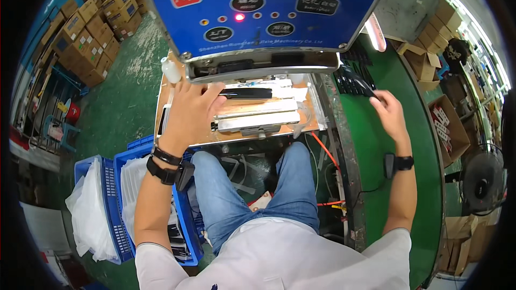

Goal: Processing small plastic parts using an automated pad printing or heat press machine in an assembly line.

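A long, narrow black plastic piece (250, 93) lies across the lit bed of the machine. My left hand (191, 110) reaches in from the left, its thumb and forefinger closed on that piece's left end; its other fingers are partly hidden. Over the green work surface, my right hand (391, 115) pinches the near end of a curved, glossy black piece (359, 81). That piece slants away from my fingertips, over a group of similar black parts (349, 87). Just in front of the first piece runs a metal bar fixture (258, 120).
The blue control box (258, 27) overhangs the machine bed. A white bottle (171, 70) stands at the bed's far left corner. Blue crates (153, 150) with white sheeting sit left of my legs. An open carton (449, 129) stands beyond the green surface (398, 193); cartons (97, 37) are stacked far left.
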### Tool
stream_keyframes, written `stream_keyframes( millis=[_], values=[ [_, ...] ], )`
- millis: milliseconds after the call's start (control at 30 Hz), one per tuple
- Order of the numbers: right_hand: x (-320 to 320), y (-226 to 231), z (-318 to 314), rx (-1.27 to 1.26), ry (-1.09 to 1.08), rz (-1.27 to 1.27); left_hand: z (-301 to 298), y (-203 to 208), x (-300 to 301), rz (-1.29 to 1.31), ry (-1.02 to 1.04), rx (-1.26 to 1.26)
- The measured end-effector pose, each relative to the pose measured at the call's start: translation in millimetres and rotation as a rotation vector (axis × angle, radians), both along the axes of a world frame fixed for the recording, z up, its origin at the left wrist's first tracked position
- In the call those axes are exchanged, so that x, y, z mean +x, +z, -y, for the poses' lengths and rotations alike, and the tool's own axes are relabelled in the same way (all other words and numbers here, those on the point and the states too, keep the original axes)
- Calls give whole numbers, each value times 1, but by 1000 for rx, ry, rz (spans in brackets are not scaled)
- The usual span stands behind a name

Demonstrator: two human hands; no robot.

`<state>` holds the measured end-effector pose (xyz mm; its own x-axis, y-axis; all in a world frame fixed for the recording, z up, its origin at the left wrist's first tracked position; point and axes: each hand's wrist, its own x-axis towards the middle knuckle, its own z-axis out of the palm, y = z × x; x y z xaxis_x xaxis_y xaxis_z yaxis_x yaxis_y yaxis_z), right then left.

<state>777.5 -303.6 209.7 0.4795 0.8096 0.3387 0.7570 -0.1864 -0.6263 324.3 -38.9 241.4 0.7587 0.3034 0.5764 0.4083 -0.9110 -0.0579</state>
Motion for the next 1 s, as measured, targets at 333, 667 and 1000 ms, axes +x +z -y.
stream_keyframes(
  millis=[333, 667, 1000],
  values=[
    [121, -94, 145, -29, -443, -245, 4, -8, 32, 35, 15, -122],
    [209, -172, 130, -96, -730, 114, 12, -3, 42, -174, 112, -210],
    [187, -148, 22, -308, -711, 222, 21, 1, 51, -113, -27, -319]
  ],
)
